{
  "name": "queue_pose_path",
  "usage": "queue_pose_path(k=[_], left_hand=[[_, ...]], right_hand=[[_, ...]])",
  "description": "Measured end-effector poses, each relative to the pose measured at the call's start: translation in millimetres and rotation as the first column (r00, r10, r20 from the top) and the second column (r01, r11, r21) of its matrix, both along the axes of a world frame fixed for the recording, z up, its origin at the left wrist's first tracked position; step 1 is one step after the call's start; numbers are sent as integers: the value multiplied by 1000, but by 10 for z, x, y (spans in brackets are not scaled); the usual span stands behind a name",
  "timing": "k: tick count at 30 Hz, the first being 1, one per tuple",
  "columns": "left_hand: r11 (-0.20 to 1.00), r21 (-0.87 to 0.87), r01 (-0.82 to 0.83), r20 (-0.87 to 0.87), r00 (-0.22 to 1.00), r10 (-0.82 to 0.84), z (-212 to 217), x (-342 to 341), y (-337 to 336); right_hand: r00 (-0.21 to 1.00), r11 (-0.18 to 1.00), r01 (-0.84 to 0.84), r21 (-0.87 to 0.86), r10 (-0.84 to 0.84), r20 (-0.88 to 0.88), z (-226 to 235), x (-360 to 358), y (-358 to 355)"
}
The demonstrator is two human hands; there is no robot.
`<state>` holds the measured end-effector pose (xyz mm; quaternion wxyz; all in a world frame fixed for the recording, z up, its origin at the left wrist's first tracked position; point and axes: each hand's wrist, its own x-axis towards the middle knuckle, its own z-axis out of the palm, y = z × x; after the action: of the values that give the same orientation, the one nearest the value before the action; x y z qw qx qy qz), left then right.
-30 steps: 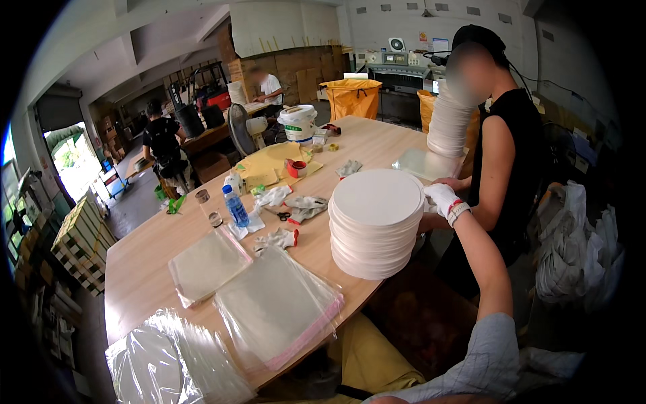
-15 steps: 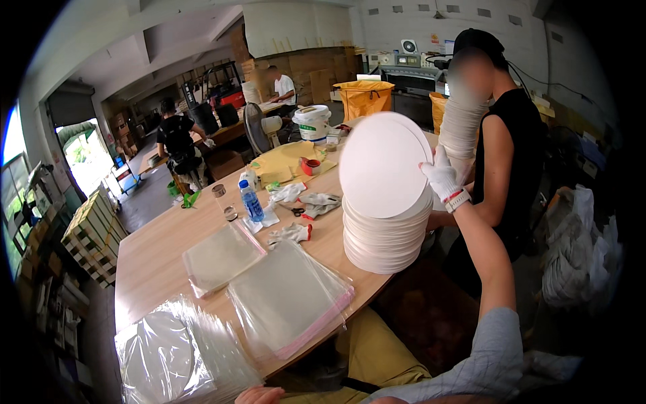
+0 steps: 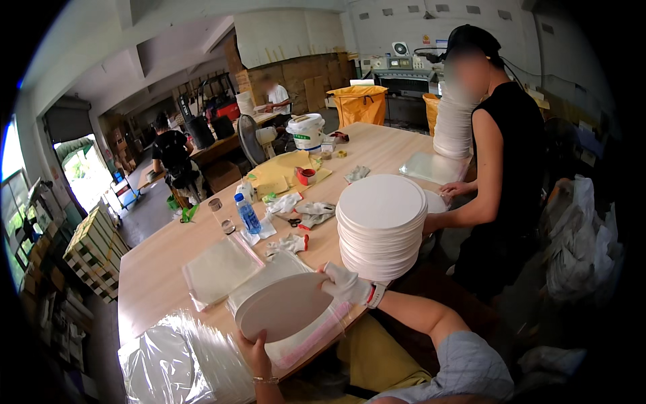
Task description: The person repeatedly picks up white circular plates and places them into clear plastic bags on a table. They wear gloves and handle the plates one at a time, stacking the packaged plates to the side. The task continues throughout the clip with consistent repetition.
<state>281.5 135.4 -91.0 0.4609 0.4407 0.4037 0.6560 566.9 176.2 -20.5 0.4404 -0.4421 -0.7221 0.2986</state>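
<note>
A thin round white board point(image 3: 286, 306) is tilted between my two hands, above a pile of clear plastic bags point(image 3: 313, 337) with a pink edge. A second rim shows along its left side, so there may be two boards together. My gloved right hand point(image 3: 346, 285) grips its right edge. My bare left hand point(image 3: 254, 350) is closed on its lower left edge, thumb on the near face. A tall stack of the same boards point(image 3: 380, 239) stands just beyond my right hand. Round boards in clear wrapping point(image 3: 158, 360) lie at the near left.
A smaller bag pile point(image 3: 222, 266), gloves point(image 3: 289, 246), a blue bottle point(image 3: 247, 214), red tape point(image 3: 305, 176) and a white bucket point(image 3: 306, 131) are on the table point(image 3: 155, 269). A co-worker point(image 3: 501, 155) stands at the right, beside another board stack point(image 3: 454, 128).
My right hand has brought the board from above the stack down and left over the bags. My left hand has come up from the lower edge and taken hold of it.
</note>
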Motion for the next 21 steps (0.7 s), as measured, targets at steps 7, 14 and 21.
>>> queue_pose_path(k=[7,14,21], left_hand=[[983,20,-180,-57,982,181,-656,-25,-69],[994,27,-101,-42,994,103,-297,91,-58],[997,69,17,-846,530,50,-464,-16,26]], right_hand=[[990,987,-137,86,133,47,-549,-98,118],[834,987,-116,-113,158,529,-331,220,212],[969,962,245,-120,-237,73,-741,984,-588]])
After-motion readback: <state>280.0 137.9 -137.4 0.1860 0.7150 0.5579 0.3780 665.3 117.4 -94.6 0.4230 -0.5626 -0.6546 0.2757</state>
